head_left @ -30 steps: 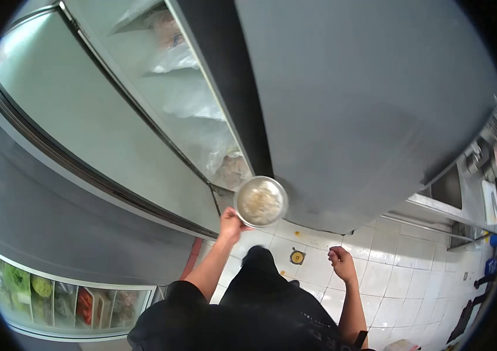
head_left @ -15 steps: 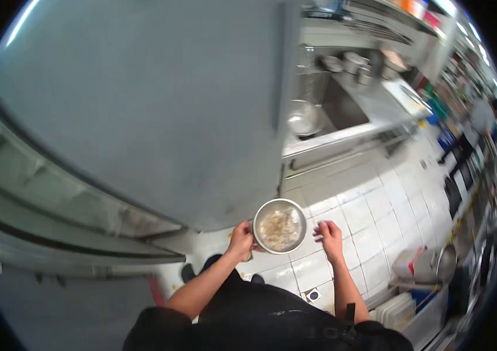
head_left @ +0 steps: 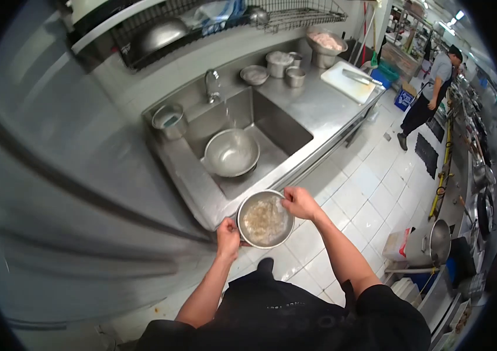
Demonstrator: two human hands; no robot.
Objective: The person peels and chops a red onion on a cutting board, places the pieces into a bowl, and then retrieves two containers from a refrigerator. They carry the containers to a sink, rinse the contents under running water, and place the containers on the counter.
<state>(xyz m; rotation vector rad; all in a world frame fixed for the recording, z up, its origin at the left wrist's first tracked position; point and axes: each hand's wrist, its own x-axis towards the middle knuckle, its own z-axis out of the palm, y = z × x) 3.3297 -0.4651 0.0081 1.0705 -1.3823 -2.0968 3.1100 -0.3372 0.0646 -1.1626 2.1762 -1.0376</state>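
A round metal bowl (head_left: 266, 219) with pale, yellowish bits and what looks like liquid inside is held level at the sink's front edge. My left hand (head_left: 228, 239) is closed on its left rim. On the upper right rim, my right hand (head_left: 300, 203) is closed too, fingertips at the inner edge. Beyond it is the steel sink (head_left: 272, 126), where water runs from the faucet (head_left: 213, 86) into a larger metal bowl (head_left: 232, 153).
A metal pot (head_left: 169, 121) stands left of the basin. Pots, a bowl of pink food (head_left: 325, 41) and a cutting board (head_left: 351, 83) with a knife are on the counter. Another person (head_left: 432, 90) stands at the right. A large pot (head_left: 430, 243) is at the lower right.
The view has turned toward the sink, and the bowl is now at its front edge. My right hand, apart from the bowl before, has closed on its rim. My left hand keeps its hold.
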